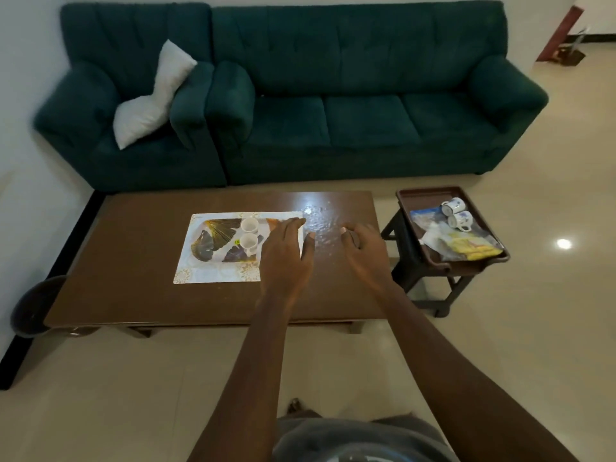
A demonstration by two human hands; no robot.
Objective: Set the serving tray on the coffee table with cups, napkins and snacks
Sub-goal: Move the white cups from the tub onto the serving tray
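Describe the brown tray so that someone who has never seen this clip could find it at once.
Right of the coffee table stands a low dark stool, and the brown tray sits on it. Unlike the leaf-patterned tray on the table with its upright white cups, this one is plain and holds two blue-flowered mugs lying on their sides beside snack packets.
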